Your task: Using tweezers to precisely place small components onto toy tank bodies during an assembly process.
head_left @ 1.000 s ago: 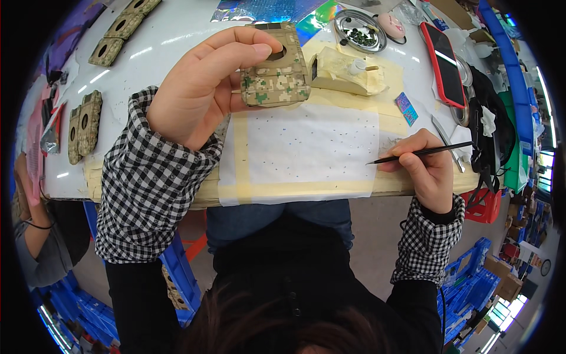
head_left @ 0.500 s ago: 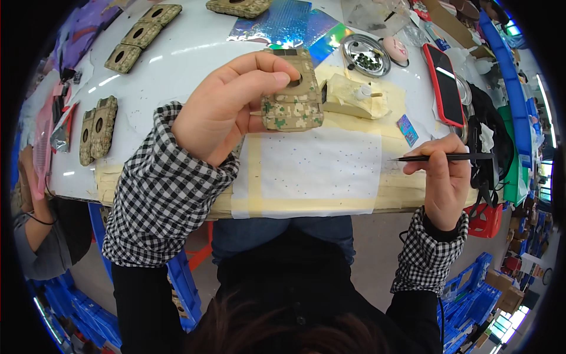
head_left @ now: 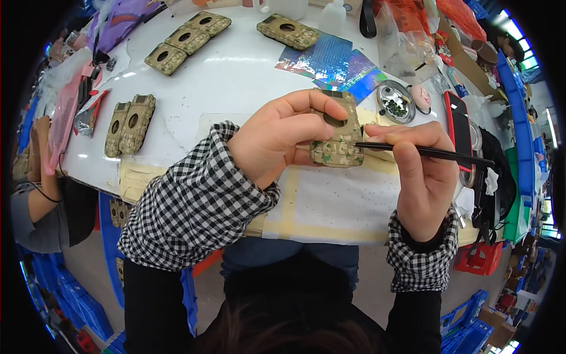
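Note:
My left hand (head_left: 274, 135) pinches a small tank-shaped model hull (head_left: 336, 150) in camouflage colours with a round hole in its top, holding it above the table. From the right, my right hand (head_left: 427, 171) grips black tweezers (head_left: 448, 154). Their tips reach the hull's near part; I cannot tell whether they hold a tiny piece. Below lies a white sheet (head_left: 339, 206) with small dark specks, edged by yellowish tape. Past my right hand, a round metal dish (head_left: 391, 87) holds dark green bits.
More camouflage hulls stand in a row (head_left: 185, 38), as a pair (head_left: 138, 121) and singly (head_left: 287, 30). Shiny iridescent sheets (head_left: 327, 56) lie ahead. A red-framed phone (head_left: 458, 121) is at the right. Another person's arm (head_left: 44, 197) shows at the left edge.
My right hand has brought the tweezers leftward, from over the sheet's right edge to the hull. My left hand still holds the hull. The whole view has shifted.

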A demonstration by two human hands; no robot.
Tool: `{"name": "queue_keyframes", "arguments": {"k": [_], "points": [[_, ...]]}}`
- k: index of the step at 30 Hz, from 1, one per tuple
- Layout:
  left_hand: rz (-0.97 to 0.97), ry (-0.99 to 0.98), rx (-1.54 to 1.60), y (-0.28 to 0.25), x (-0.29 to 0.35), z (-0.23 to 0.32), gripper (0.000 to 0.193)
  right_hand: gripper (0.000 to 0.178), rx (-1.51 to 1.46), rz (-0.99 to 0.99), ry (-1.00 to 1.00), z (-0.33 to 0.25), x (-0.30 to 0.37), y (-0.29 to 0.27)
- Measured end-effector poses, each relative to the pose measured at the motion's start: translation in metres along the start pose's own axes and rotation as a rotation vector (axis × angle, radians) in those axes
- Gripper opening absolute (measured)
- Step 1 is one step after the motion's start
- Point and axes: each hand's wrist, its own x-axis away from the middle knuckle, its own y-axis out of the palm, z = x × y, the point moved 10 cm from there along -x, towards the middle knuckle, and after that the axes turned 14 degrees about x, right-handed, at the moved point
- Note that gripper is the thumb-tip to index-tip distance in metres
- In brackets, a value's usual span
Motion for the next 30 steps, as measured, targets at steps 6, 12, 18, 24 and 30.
{"name": "queue_keyframes", "arguments": {"k": [6,12,18,24,30], "points": [[-0.009,0.000,-0.005,0.0029,0.0022,0.0003,0.026,0.011,-0.086,-0.008,0.031,0.0038,0.0043,0.0058],[-0.004,0.003,-0.010,0.0025,0.0018,-0.0007,0.026,0.012,-0.048,0.008,0.005,0.0015,0.0040,0.0054],[0.024,0.012,0.042,0.0014,0.0009,0.0006,0.024,0.011,0.069,0.035,-0.027,0.0006,0.0044,0.0023],[0.028,0.008,0.049,0.0016,0.0009,-0.0001,0.024,0.011,0.095,0.043,-0.030,0.0014,0.0050,0.0021],[0.027,0.000,0.054,0.0017,0.0010,-0.0004,0.024,0.010,0.087,0.046,-0.028,0.0010,0.0046,0.0022]]}}
